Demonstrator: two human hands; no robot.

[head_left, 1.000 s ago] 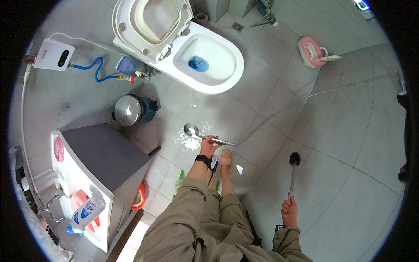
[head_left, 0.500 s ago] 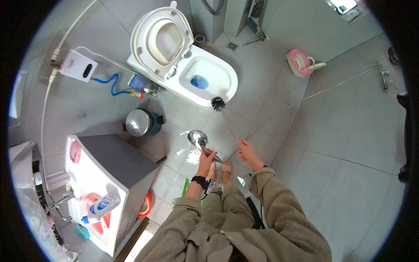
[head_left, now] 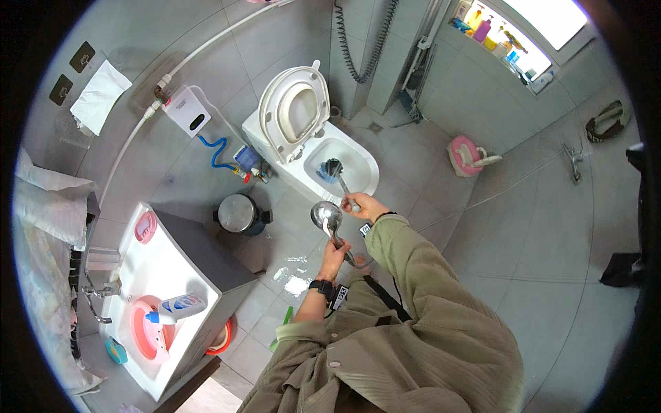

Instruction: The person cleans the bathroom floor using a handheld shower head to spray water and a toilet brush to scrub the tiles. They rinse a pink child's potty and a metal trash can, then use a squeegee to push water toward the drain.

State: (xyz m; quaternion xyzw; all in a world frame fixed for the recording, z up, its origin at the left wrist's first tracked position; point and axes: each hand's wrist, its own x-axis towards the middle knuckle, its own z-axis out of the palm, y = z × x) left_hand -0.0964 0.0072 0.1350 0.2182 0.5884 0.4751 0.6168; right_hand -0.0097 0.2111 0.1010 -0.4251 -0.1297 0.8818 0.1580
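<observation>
My right hand [head_left: 366,206] is closed round the handle of a toilet brush [head_left: 334,167], whose dark bristle head is inside the bowl of the white toilet [head_left: 363,164], by the blue water. In my left hand [head_left: 335,260] is a chrome shower head [head_left: 326,215], its round face up, held just short of the toilet's front. A hose runs from its handle off to the right, toward a wall tap [head_left: 573,164]. The toilet's lid and seat [head_left: 296,110] stand raised.
On the left stands a white washbasin cabinet [head_left: 208,277] with a pink basin [head_left: 141,329] and a white bottle with a blue cap [head_left: 182,306]. A lidded bin [head_left: 237,213] sits between cabinet and toilet. A pink child's potty [head_left: 466,155] is by the far wall. The floor has wet patches [head_left: 297,284].
The toilet brush has gone from in front of the toilet into its bowl. Both hands have moved forward with the brush and shower head, and my view has shifted.
</observation>
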